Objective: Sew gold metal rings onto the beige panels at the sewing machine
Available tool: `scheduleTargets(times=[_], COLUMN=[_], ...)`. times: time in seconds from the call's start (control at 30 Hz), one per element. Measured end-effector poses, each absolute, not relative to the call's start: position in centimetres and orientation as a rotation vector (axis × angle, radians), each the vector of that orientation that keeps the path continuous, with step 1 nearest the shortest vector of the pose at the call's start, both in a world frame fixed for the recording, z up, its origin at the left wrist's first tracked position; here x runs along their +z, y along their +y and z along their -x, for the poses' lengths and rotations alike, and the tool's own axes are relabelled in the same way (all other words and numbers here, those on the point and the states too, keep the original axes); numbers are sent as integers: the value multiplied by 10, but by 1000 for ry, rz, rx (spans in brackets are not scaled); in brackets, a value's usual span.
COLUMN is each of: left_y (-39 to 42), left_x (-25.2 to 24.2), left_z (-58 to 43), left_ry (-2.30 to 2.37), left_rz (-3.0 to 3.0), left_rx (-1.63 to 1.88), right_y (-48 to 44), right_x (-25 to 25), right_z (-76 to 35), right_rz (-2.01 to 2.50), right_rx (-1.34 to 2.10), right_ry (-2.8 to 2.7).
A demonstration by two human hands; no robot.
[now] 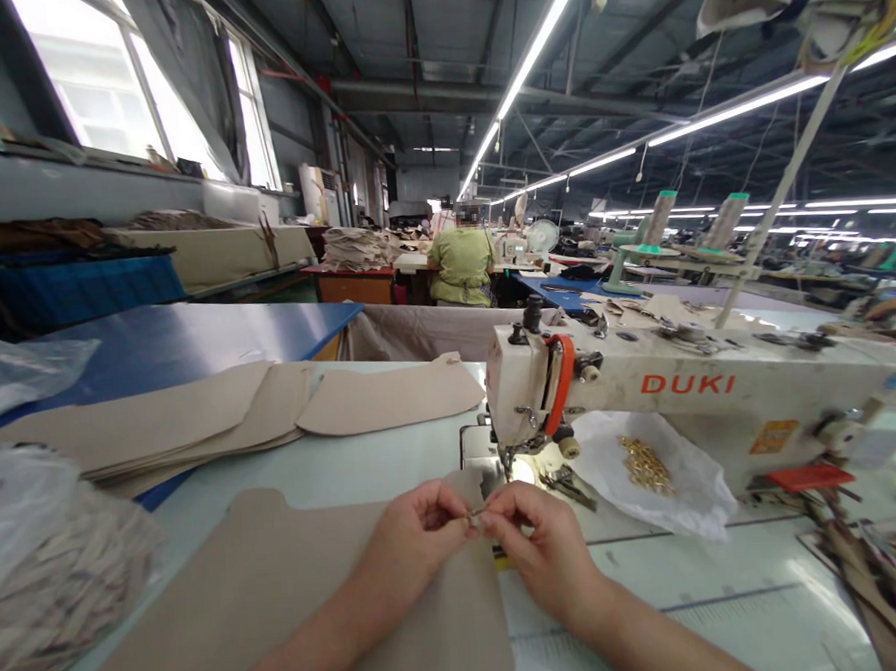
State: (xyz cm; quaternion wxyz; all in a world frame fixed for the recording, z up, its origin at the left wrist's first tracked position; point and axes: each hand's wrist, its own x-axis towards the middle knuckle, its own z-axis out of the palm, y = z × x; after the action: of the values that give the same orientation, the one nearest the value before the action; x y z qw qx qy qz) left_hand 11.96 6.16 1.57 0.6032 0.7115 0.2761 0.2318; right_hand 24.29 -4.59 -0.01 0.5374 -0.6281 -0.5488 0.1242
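Observation:
My left hand (421,537) and my right hand (541,541) meet fingertip to fingertip in front of the sewing machine's needle area. Both are closed in a pinch around a small light-coloured piece (476,516), too small and too covered by fingers to name. Beneath my left hand and forearm lies a large beige cut panel (302,573), flat on the table. Just beyond my fingers is the white sewing machine (616,387) marked DUKI. Close to its needle rest dark metal snips (568,484). A white plastic bag (689,498) under the machine arm holds small gold-coloured metal pieces (646,465).
More beige panels (391,394) lie stacked at the back left. A clear bag of beige strips (63,586) sits at the left edge. Tools and straps (873,564) crowd the right side. Farther off, a person in a green top (460,265) sits at another table.

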Motion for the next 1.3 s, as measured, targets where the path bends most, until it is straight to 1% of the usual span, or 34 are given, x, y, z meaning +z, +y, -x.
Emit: scheduleTargets(times=[0.23,0.37,0.47,0.6,0.73,0.9,1.07,1.13,1.3], left_y=[61,58,55,53,53,58,63,62,60], left_x=[14,15,17,19,18,14,14,16,15], left_z=[-119,-118,-116,-113,-113,-115,-115,-114,-111], left_ry=[547,550,586,605,577,524,555,550,536], left_rz=[-1608,-1676,-1750,-1817,-1821,-1688,-1803,-1844,-1924], left_rx=[538,593,639,674,656,603,433,442,501], right_y=[-46,-46,-44,-42,-41,-42,-43,-44,-48], right_x=[1,0,-3,-7,-5,-3,-4,-3,-1], right_z=[-240,-239,-240,-242,-243,-242,-243,-244,-243], right_rz=[1537,1521,1479,1287,1268,1275,1287,1327,1479], right_rx=[250,292,446,739,852,862,861,807,533], right_ry=[-1303,-1287,-1189,-1011,-922,-937,-944,-992,-1141])
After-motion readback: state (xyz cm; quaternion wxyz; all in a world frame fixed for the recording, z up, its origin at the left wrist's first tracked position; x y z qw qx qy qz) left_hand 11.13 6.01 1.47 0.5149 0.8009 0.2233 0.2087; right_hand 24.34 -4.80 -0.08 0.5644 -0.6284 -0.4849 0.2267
